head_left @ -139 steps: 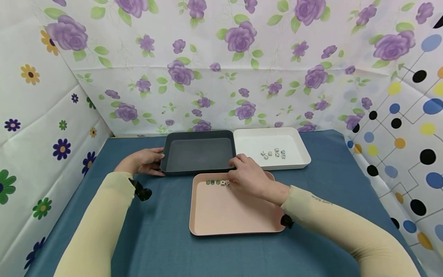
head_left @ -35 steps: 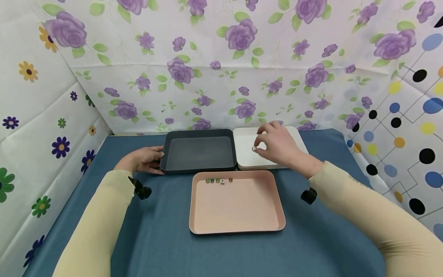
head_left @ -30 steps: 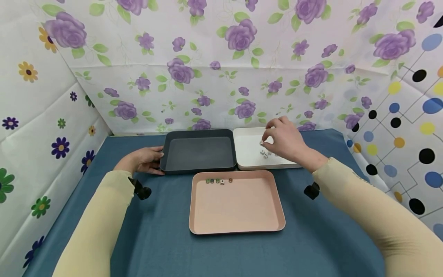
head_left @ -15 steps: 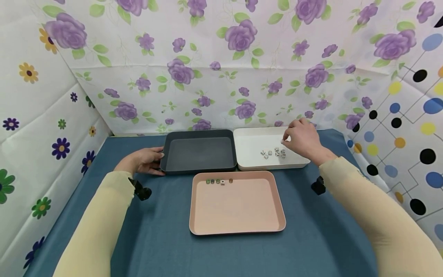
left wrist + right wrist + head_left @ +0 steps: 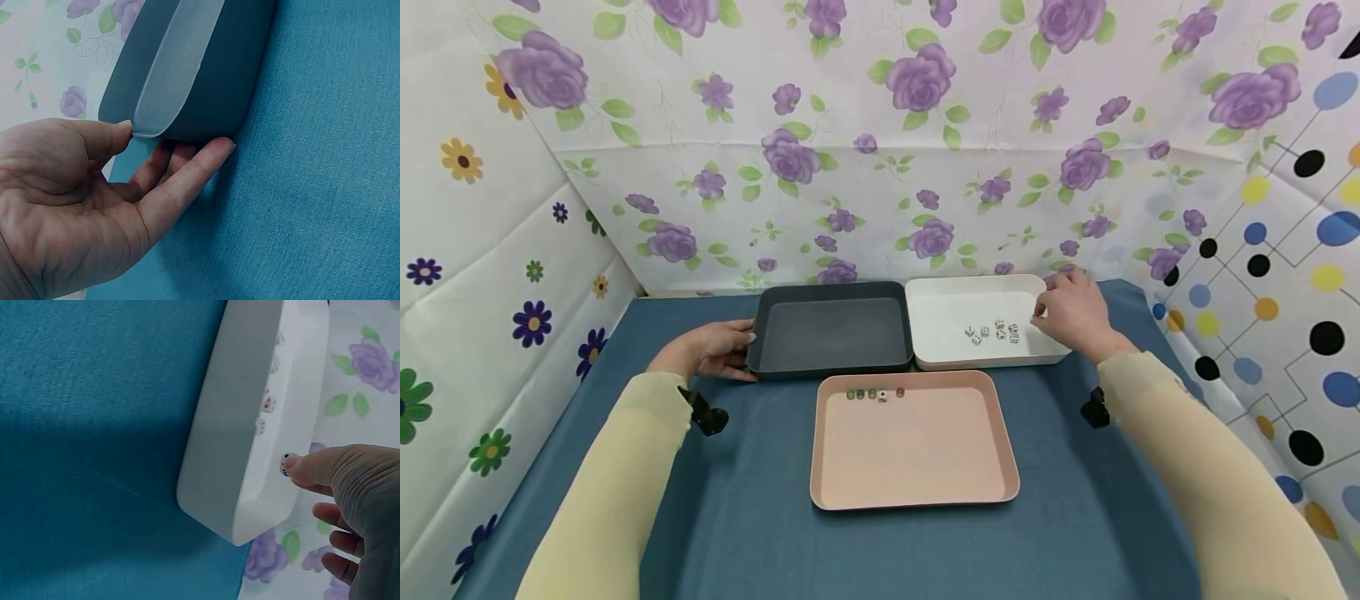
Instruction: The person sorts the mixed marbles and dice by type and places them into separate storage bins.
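Note:
Between thumb and fingertips, my right hand (image 5: pixel 1075 312) pinches a white die (image 5: pixel 285 464) with dark pips, just above the right end of the white tray (image 5: pixel 951 308). Several white dice (image 5: pixel 1001 330) lie in a loose cluster on that tray's floor, left of my fingers. My left hand (image 5: pixel 718 348) holds the left side of the dark grey tray (image 5: pixel 831 333). In the left wrist view its thumb sits at the rim and its fingers rest against the outer wall low down. No dice show in the dark tray.
A pink tray (image 5: pixel 917 458) stands in front of the other two. Along its far side is a short row of small dice: greenish ones (image 5: pixel 861 394), a white die (image 5: pixel 882 395) and a brownish one (image 5: pixel 900 392). Blue cloth (image 5: pixel 760 500) covers the table; floral sheets hang behind.
A white die has left the row in the pink tray, pinched in my right hand, which has carried it rightward across the white tray to its right end. My left hand stays put.

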{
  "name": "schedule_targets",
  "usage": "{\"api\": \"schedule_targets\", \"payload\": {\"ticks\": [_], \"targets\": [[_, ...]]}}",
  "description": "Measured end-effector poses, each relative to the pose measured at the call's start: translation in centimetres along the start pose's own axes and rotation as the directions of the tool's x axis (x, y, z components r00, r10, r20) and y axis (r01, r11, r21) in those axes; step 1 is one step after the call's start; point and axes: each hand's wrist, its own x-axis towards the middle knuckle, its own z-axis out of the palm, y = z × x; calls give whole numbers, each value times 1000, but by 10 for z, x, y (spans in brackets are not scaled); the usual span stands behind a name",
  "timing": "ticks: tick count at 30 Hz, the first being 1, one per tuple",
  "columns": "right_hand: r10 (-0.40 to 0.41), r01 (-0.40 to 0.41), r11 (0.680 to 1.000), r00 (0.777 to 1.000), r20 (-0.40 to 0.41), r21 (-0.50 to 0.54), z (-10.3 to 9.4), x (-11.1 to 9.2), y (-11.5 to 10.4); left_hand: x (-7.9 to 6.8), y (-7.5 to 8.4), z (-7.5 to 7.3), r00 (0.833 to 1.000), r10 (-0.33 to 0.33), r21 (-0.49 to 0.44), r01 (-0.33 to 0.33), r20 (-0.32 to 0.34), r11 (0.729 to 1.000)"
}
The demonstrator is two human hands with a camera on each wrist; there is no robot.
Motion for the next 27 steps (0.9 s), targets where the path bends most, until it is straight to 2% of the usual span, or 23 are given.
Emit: {"api": "schedule_targets", "payload": {"ticks": [7, 11, 27], "targets": [[10, -10, 1000, 999, 30, 4, 8, -1, 1, 2, -1, 0, 1000, -9, -14, 9, -9, 1000], [13, -14, 1000, 1000, 22, 11, 9, -2, 0, 2, -1, 0, 1000, -12, -16, 12, -14, 1000], [-58, 62, 996, 997, -55, 65, -8, 2, -21, 0, 1, -1, 1000, -10, -11, 10, -1, 1000]]}}
